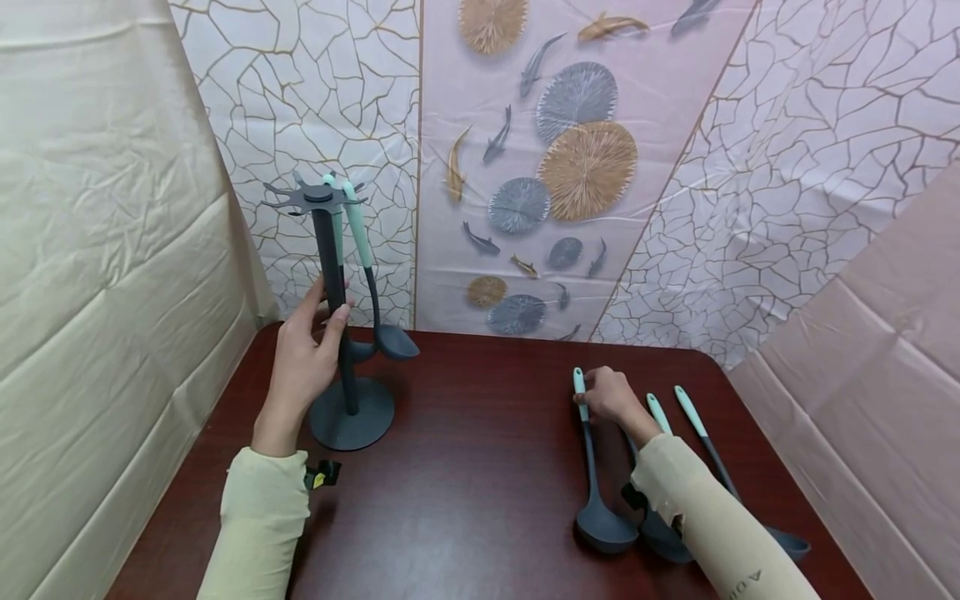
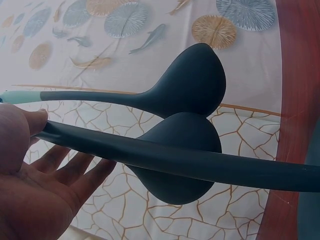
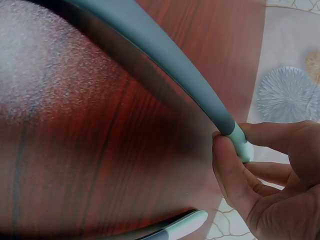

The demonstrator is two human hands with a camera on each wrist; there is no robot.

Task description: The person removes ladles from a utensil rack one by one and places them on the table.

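On the left of the table, a dark grey utensil stand (image 1: 347, 358) stands upright on its round base, with a ring of hooks on top. My left hand (image 1: 303, 354) grips its post partway up, thumb on one side and fingers on the other. Two utensils with mint handles hang from the stand; the nearer has a dark spoon-shaped head (image 2: 192, 82), and the other head (image 2: 175, 192) is partly behind the post. Over on the right, my right hand (image 1: 613, 398) pinches the mint handle of a ladle (image 1: 606, 527) between thumb and fingers. The ladle's bowl points toward me.
Right of the held ladle lies another dark utensil (image 1: 663, 537), partly covered by my right forearm. Farther right is a further mint-handled utensil (image 1: 693, 412). Patterned cloth (image 1: 517, 267) hangs behind the reddish-brown table (image 1: 465, 433), and plain cloth walls stand on both sides.
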